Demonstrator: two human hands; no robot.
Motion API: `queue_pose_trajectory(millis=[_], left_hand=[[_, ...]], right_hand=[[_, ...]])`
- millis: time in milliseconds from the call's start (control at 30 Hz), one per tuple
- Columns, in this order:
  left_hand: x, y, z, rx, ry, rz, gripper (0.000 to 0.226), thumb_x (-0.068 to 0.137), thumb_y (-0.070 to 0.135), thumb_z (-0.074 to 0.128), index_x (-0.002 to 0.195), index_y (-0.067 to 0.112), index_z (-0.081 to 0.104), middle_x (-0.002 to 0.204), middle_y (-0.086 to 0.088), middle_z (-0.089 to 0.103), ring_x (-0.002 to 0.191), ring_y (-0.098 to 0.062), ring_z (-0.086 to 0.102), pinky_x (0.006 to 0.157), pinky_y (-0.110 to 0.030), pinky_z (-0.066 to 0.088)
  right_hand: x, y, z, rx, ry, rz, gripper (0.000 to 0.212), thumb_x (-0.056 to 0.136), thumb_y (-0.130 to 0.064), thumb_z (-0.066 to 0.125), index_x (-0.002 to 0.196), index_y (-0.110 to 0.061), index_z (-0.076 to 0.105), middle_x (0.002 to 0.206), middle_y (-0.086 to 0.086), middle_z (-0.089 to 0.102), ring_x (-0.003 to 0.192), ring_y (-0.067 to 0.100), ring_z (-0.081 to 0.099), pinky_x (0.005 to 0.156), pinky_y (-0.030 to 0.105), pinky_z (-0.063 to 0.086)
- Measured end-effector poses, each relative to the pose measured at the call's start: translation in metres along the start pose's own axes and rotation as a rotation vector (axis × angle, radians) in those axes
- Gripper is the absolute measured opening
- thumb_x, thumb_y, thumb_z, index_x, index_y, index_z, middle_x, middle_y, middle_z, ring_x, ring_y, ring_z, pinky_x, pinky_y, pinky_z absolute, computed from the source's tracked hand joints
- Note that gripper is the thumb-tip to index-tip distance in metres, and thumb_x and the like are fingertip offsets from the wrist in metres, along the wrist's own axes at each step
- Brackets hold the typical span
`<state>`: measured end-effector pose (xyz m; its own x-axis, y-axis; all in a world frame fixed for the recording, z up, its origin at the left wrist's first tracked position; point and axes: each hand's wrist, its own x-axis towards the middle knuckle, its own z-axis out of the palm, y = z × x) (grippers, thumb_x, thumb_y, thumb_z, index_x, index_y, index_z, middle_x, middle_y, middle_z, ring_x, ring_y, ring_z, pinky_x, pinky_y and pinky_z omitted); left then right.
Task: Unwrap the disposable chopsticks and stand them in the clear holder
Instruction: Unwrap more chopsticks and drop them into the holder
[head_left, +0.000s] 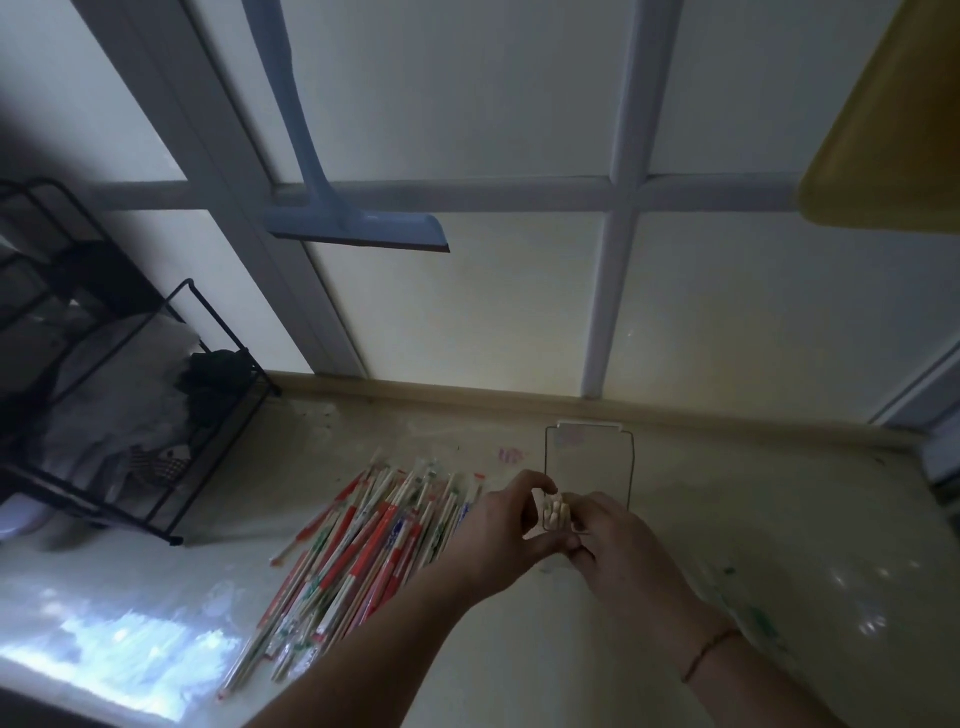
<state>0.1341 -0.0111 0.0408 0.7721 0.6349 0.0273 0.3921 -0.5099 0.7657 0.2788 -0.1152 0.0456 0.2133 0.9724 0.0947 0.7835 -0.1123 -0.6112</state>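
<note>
Lower centre of frame: left hand (501, 530) and right hand (618, 540) meet over the counter (727, 519), both with fingers curled round a small bundle of bare chopsticks (554, 513), pale tips showing between the two hands; left thumb and forefinger arc over the top, right fingers wrap from the side. Bundle sits at the near lower edge of the clear holder (589, 467), can't tell if the ends are already inside it or just in front. Holder is hard to read, only its thin outline and a pale tab at the top are visible, against the back edge of the counter; apart from the held bundle I see nothing standing in it. Just left of the hands, a big loose pile of wrapped chopsticks (363, 540) in red, green and white sleeves, fanned out toward lower left. My read: early in the job, a few pairs unwrapped and being loaded, the bulk of the pile still to do; no discarded wrappers I can pick out. Further left, a black wire rack (171, 415) with cloths. Behind, a window with white frame, blue squeegee (358, 223) hanging upper centre, yellow item upper right
</note>
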Motion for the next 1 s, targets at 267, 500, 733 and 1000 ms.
queue_pose_trajectory(millis=[267, 500, 733, 1000], left_hand=[[-0.036, -0.021, -0.01, 0.058, 0.095, -0.067, 0.058, 0.082, 0.069, 0.055, 0.126, 0.034, 0.042, 0.08, 0.015, 0.048, 0.064, 0.001, 0.046, 0.058, -0.016, 0.037], [-0.087, -0.071, -0.009, 0.704, -0.079, -0.568, 0.039, 0.092, 0.055, 0.043, 0.108, 0.022, 0.056, 0.11, 0.0, 0.068, 0.102, -0.025, 0.065, 0.077, -0.032, 0.05], [-0.081, -0.072, -0.008, 0.855, -0.227, -0.494, 0.03, 0.099, 0.03, 0.04, 0.119, 0.017, 0.058, 0.116, -0.005, 0.066, 0.105, -0.026, 0.065, 0.078, -0.031, 0.047], [-0.102, -0.07, -0.026, 0.696, -0.201, -0.369, 0.029, 0.091, 0.035, 0.043, 0.107, 0.017, 0.06, 0.108, -0.003, 0.066, 0.098, -0.027, 0.065, 0.076, -0.03, 0.05]], right_hand=[[-0.016, 0.015, -0.005, -0.052, 0.153, -0.048, 0.044, 0.079, -0.014, 0.075, 0.122, -0.01, 0.063, 0.112, 0.003, 0.062, 0.096, 0.018, 0.063, 0.083, 0.021, 0.047], [-0.088, 0.046, -0.003, -0.524, 0.528, -0.397, 0.01, 0.077, -0.015, 0.067, 0.075, -0.014, 0.077, 0.067, 0.002, 0.067, 0.064, 0.022, 0.055, 0.078, 0.035, 0.047], [-0.086, 0.002, 0.006, -0.505, 0.365, -0.49, 0.016, 0.075, -0.018, 0.062, 0.069, -0.025, 0.075, 0.064, -0.012, 0.062, 0.072, 0.004, 0.047, 0.099, 0.05, 0.041], [-0.081, -0.052, 0.019, -0.324, 0.309, -0.491, 0.01, 0.074, -0.011, 0.067, 0.075, -0.017, 0.074, 0.072, -0.003, 0.062, 0.061, 0.012, 0.059, 0.108, 0.011, 0.022]])
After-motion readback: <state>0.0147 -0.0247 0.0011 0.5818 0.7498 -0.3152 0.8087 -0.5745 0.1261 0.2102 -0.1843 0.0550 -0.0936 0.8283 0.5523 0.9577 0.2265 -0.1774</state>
